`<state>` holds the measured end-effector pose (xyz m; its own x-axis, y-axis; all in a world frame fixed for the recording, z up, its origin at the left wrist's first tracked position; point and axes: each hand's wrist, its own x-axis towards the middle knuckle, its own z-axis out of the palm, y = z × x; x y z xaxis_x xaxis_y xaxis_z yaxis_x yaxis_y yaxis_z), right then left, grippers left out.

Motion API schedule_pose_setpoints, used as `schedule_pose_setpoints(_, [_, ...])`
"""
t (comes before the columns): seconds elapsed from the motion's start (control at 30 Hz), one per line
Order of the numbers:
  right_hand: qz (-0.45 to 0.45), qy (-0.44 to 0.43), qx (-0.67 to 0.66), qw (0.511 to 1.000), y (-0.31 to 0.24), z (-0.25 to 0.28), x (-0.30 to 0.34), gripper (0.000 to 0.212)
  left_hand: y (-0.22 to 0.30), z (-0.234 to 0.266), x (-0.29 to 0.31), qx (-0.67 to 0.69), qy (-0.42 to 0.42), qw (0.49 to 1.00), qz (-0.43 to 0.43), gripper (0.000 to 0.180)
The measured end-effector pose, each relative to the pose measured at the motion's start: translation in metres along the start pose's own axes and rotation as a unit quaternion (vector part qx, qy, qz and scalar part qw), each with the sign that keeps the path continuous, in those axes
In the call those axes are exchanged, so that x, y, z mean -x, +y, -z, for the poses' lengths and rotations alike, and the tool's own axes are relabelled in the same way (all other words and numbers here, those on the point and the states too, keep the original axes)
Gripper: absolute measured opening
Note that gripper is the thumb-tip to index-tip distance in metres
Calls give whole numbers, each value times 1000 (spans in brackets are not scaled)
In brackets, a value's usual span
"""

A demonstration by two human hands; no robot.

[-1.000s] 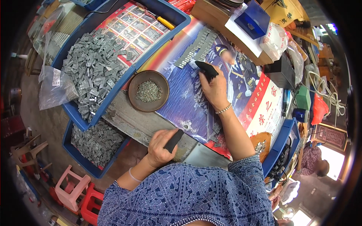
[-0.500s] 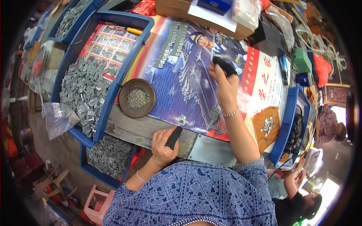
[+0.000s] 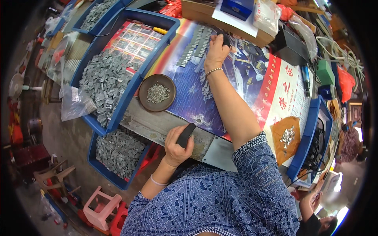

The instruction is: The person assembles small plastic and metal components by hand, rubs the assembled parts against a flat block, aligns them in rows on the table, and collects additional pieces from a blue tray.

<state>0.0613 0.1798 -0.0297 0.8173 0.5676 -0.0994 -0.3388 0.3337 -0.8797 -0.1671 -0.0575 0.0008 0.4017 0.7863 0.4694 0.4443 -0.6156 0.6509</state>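
My right hand reaches to the far part of the poster-covered table, beside neat rows of small grey rectangular pieces. A black finger sleeve or black piece shows at its fingertips; what they hold, if anything, is hidden. Near the table's front edge, my left hand is curled closed. A similar black shape sticks up between its fingers and thumb, and I cannot tell whether it is worn or held. A round brown bowl of small shiny metal parts stands beyond my left hand.
To the left, a blue tray holds heaped grey pieces; a lower blue bin holds more. Metal bits lie on brown paper at right, beside another blue tray. Boxes line the back.
My right hand has moved left and farther away, up to the rows of grey pieces. My left hand stays closed near the front edge. The whole view has shifted slightly.
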Motion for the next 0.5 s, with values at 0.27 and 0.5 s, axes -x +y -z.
schedule_pose_setpoints(0.27, [99, 52, 38, 993, 12, -24, 3, 42, 1, 1, 4, 1, 19, 1000, 20, 30])
schedule_pose_setpoints(0.5, [130, 62, 50, 988, 12, -24, -8, 39, 3, -4, -2, 3, 22, 1000, 5, 28])
